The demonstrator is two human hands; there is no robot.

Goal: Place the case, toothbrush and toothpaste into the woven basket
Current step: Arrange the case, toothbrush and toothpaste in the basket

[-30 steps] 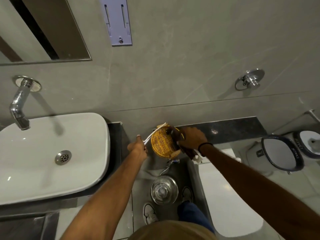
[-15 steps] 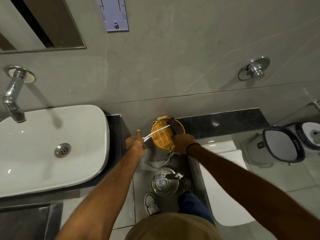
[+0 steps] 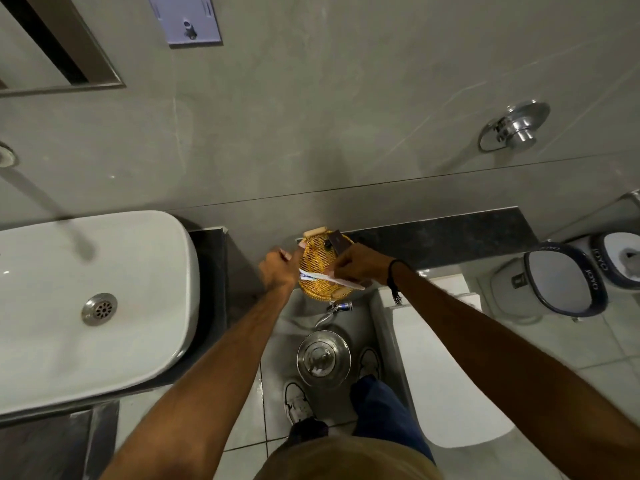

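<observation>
Grey tiled wall (image 3: 311, 116), white sink (image 3: 86, 306) on the left, black ledge (image 3: 450, 237), pale floor tiles (image 3: 616, 341).

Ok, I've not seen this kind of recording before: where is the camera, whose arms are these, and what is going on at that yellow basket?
There is no machine here. The camera sits on a person's head, looking down in a bathroom, so both arms are theirs. The woven basket stands on a dark ledge by the wall, right of the white sink. A dark case leans at its far rim. The left hand and right hand hold a long white piece across the basket, probably the toothbrush, though it is blurred.
</observation>
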